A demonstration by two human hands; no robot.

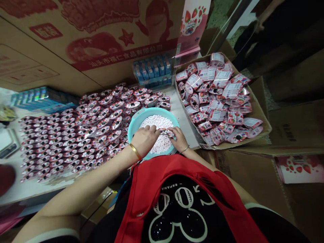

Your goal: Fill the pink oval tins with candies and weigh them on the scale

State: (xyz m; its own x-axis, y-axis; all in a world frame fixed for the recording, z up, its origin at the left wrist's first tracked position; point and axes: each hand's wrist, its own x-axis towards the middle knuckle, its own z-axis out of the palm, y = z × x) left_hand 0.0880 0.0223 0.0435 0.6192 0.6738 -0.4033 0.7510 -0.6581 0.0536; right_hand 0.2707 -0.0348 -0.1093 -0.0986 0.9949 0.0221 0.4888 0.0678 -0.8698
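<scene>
A small strawberry-printed candy box [166, 132] is held over a turquoise basin [133, 126] of small, pale pink candies [157, 120]. My left hand [146, 139] has its fingers closed on the box's left end. On the other end, my right hand [179, 139] pinches it with thumb and fingers. Part of the box is hidden by the fingers. To the left stand many matching boxes [73, 135] in rows, upright, with dark holes in their tops. Those nearest the basin [116, 122] stand less evenly.
On the right, a cardboard carton [264, 126] is heaped with strawberry-printed packs [219, 101]. Blue packs [153, 71] stand behind the basin, and more blue packs [43, 98] lie at left. A large printed carton [106, 44] walls off the back. Another person's hand [258, 26] shows at upper right.
</scene>
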